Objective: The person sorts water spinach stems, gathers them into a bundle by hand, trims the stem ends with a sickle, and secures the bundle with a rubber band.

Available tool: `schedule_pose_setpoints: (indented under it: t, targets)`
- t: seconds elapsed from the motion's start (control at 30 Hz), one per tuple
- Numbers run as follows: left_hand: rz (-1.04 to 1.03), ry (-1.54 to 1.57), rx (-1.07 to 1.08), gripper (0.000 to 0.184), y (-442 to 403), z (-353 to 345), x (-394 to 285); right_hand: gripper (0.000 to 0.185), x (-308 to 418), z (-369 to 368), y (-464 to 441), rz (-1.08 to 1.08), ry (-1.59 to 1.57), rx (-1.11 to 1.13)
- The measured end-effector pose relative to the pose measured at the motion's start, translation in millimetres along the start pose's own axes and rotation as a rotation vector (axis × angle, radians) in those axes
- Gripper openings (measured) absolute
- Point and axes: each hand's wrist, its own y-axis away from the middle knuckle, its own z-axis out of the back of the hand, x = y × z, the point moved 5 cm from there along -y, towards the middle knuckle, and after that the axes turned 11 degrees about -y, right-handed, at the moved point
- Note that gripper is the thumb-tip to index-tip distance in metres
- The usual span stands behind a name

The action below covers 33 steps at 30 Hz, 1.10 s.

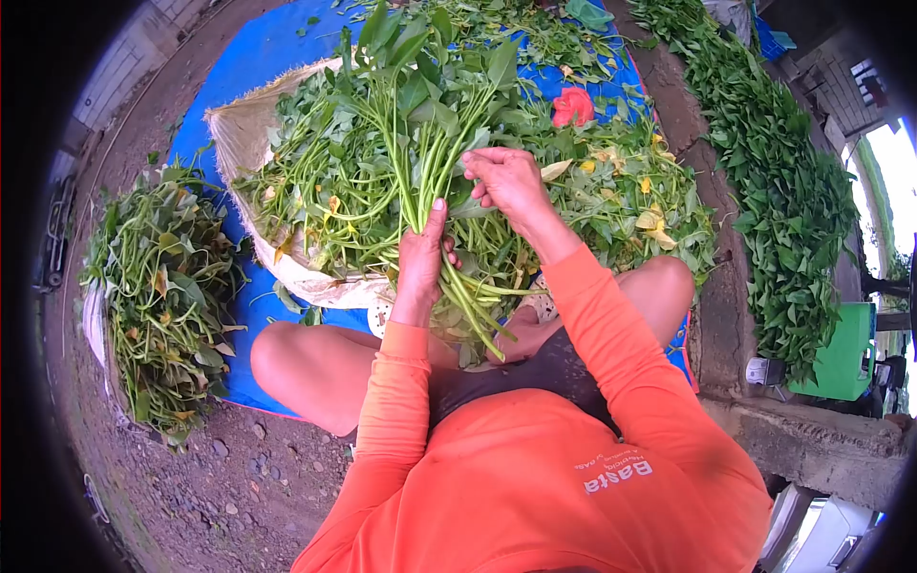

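My left hand (pixel 422 263) is wrapped round the lower stems of a bunch of water spinach (pixel 420 143), thumb lying along the front. The leafy tops point away from me and the cut stem ends hang over my lap. Just right of the bunch, my right hand (pixel 509 183) has thumb and forefinger pinched together beside the stems. Whatever lies between those fingertips is too small to make out. Beneath both hands spreads a heap of loose water spinach (pixel 334 191), with some yellowed leaves (pixel 654 222) on its right side.
A woven sack (pixel 250 143) lies under the heap on a blue tarp (pixel 224 81). Another stuffed pile of greens (pixel 167 296) stands at left. A red plastic piece (pixel 573 107) sits behind. Bundled greens (pixel 778 181) line the right, near a green container (pixel 841 353).
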Motion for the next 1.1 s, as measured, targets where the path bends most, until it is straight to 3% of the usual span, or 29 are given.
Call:
schedule_pose_setpoints:
  t: [0.13,0.3,0.4,0.53,0.6,0.7,0.77,0.8,0.87,1.03,1.1]
  targets:
    - [-0.029,-0.105,-0.05,0.045,10.8,5.6,2.7,0.031,-28.8,-8.1,-17.5,-0.066,-0.023,-0.057]
    - [0.12,-0.27,-0.012,0.049,20.7,22.3,11.0,0.03,-58.9,-25.7,-18.7,-0.019,-0.414,0.047]
    - [0.158,-0.347,0.023,0.046,21.0,29.6,22.4,0.024,-83.2,-63.2,-36.8,-0.124,-0.416,0.112]
    - [0.216,-0.163,-0.085,0.044,12.8,59.2,27.7,0.037,-97.9,-108.4,-53.9,-0.275,-0.265,0.426]
    - [0.202,-0.055,-0.152,0.046,9.4,78.5,27.8,0.034,-73.7,-88.8,-59.4,-0.117,-0.095,0.489]
    - [0.142,0.036,-0.224,0.045,6.8,101.5,18.1,0.026,-65.3,7.3,-101.1,0.015,-0.053,0.024]
    - [0.119,0.065,-0.241,0.047,5.4,100.3,10.8,0.012,-77.6,65.3,-98.7,0.0,0.473,-0.27]
    - [0.122,0.063,-0.241,0.048,0.2,98.1,12.3,0.014,-129.1,96.0,-130.0,0.096,0.807,-0.192]
    - [0.13,0.052,-0.248,0.05,-10.0,97.2,19.1,0.014,-158.7,91.9,-99.8,-0.013,0.814,-0.102]
    - [0.179,0.014,-0.233,0.054,-17.8,81.5,30.0,0.021,-193.1,84.9,-90.1,-0.058,0.668,-0.169]
    - [0.185,0.008,-0.214,0.055,-25.1,84.3,37.6,0.019,-180.9,87.6,-96.8,0.037,0.566,-0.186]
